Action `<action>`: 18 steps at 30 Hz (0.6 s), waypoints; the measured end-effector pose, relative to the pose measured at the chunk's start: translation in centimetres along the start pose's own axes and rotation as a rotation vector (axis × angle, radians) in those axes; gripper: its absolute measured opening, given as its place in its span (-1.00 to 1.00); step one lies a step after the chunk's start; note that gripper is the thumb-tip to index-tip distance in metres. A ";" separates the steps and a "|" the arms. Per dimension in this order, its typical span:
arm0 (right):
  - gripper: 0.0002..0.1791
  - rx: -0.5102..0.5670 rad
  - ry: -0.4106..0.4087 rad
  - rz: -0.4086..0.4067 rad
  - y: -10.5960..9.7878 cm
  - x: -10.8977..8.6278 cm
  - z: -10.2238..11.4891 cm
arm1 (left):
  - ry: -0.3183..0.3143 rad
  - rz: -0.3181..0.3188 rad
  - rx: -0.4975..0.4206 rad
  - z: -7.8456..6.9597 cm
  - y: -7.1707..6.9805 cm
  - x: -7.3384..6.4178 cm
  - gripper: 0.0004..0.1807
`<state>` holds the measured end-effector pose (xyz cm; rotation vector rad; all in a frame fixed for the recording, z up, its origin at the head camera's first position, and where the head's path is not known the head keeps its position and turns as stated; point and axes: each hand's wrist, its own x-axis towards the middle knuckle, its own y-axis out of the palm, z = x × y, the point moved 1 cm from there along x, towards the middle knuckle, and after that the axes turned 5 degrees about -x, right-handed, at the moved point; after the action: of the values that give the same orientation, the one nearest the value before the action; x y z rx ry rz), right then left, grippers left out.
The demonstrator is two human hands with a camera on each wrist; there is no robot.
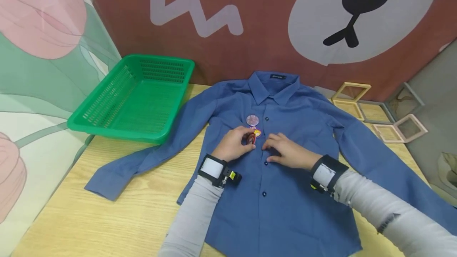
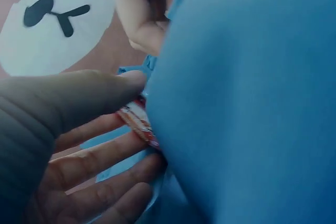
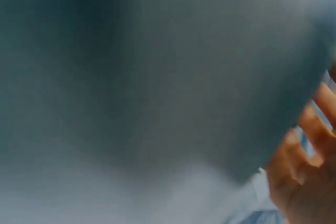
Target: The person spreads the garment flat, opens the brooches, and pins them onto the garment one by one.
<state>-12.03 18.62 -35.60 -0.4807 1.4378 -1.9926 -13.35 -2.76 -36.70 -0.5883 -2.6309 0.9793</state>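
Observation:
A blue button-up shirt (image 1: 296,205) lies front up on the table. My left hand (image 1: 233,144) pinches a red badge (image 1: 251,139) between thumb and fingers, over the shirt's chest. In the left wrist view, the badge (image 2: 137,121) sits between the thumb and the fingers, partly hidden by blue cloth. My right hand (image 1: 290,152) is beside the button placket, fingers loosely bent and thumb apart from them. On the chest, a round pinkish badge (image 1: 252,120) lies above a yellow-and-pink badge (image 1: 257,133). Blurred cloth fills most of the right wrist view.
A green plastic basket (image 1: 143,132) stands at the back left, over part of the shirt's sleeve (image 1: 150,160). Several small wooden frames (image 1: 351,94) stand at the back right. Behind the wooden table (image 1: 71,217) hangs a brown backdrop (image 1: 264,23) with a bear face.

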 end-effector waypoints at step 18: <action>-0.90 0.398 0.019 -0.090 0.3 4.0 -2.1 | -0.013 0.043 -0.323 0.9 0.4 0.0 -0.47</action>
<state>-16.15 17.35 -36.81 -0.3546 1.0050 -2.2875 -13.62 -3.00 -37.59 -0.7139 -2.8195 0.5713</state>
